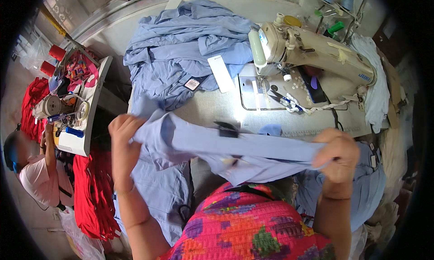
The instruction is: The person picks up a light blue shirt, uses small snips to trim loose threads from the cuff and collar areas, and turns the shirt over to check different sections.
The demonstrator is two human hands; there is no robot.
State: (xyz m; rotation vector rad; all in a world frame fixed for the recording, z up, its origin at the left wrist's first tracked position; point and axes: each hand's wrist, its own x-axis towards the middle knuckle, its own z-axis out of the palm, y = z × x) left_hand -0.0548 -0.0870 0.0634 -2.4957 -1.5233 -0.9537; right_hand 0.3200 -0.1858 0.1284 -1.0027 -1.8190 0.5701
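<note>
You hold a light blue shirt piece [217, 144] stretched between your two hands, in front of the sewing machine [312, 47] and above the near edge of the counter [212, 108]. Its long axis runs side to side, parallel to the machine's bed. Your left hand [123, 138] has its fingers [118, 123] closed on the left end of the cloth, raised slightly; your right hand [335, 153] is clenched on the right end, a little lower. The right hand is nearer the machine's needle end. A heap of blue garments [185, 47] lies on the counter to the left of the machine.
</note>
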